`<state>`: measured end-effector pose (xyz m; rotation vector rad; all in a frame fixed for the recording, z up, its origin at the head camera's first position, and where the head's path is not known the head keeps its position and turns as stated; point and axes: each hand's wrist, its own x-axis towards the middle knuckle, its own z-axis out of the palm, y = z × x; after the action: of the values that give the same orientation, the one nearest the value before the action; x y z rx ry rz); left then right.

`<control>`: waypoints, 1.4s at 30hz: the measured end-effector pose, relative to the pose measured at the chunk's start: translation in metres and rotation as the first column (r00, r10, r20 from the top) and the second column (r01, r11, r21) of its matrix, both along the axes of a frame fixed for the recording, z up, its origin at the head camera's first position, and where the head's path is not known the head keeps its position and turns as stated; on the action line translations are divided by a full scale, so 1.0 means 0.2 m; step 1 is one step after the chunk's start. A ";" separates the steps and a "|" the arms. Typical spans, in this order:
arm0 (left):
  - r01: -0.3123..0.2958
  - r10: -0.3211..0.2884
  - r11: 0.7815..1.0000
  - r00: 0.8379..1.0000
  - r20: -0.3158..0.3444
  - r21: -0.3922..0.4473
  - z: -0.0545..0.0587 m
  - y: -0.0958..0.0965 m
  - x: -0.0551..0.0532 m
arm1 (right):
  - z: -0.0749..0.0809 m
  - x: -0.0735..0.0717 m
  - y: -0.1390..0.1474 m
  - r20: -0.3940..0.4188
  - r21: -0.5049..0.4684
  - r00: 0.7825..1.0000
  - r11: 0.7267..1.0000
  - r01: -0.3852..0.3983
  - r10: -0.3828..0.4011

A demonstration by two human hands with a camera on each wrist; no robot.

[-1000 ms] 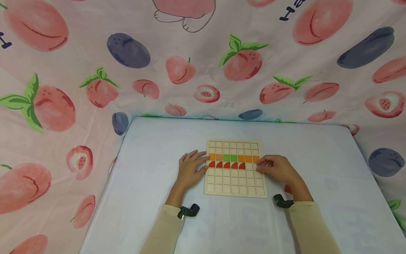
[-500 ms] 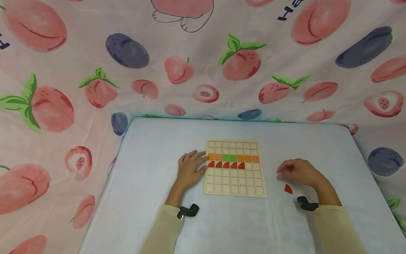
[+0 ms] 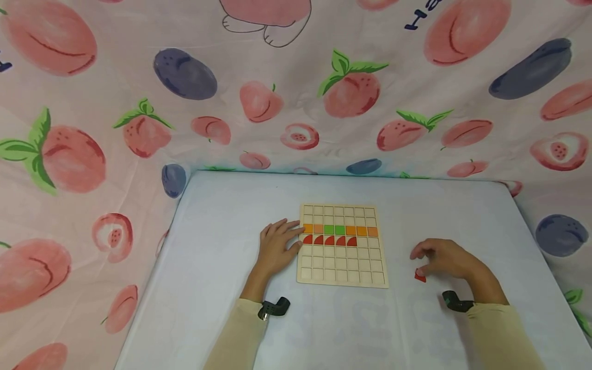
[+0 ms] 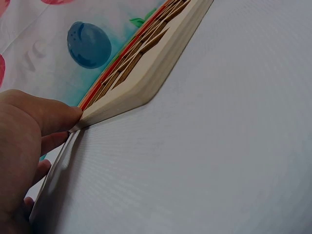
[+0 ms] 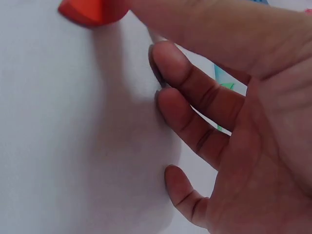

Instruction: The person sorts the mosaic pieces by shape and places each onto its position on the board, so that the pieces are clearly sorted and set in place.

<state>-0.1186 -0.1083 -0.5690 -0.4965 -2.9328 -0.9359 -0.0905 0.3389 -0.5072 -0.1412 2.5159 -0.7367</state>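
A square wooden grid board lies on the table. Across it runs a row of orange, peach and green squares, and below that several red quarter-circle pieces. At the board's left edge rests my left hand, fingers spread; in the left wrist view its thumb touches the wooden side. My right hand is over a loose red quarter-circle piece to the right of the board. Its thumb tip overlaps the piece, while the index finger stands apart. In the right wrist view the thumb partly covers that red piece.
A white cloth covers the table. Behind and beside it hangs a curtain printed with peaches and dark blue fruit. Each wrist wears a small black camera, such as the right one.
My right hand has left the board's right side, moved right, then come down toward me with its thumb at the loose red piece. The left hand stays at the board's edge.
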 end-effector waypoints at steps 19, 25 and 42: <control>0.008 -0.008 1.000 1.000 0.001 0.018 0.01 0.00 0.01 | -0.05 -0.03 -0.03 -0.127 -0.011 0.992 1.000 -0.023 0.022; 0.010 -0.009 1.000 1.000 -0.007 0.012 0.01 0.00 0.01 | -0.06 -0.01 -0.04 -0.129 -0.015 0.991 1.000 0.021 -0.023; 0.008 -0.008 1.000 1.000 -0.006 0.018 0.01 0.00 0.00 | -0.07 0.00 -0.07 -0.224 -0.049 0.970 0.995 0.083 -0.092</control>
<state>-0.1180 -0.1088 -0.5669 -0.5098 -2.9162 -0.9586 -0.0903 0.3254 -0.5217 -0.1353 2.7398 -0.8477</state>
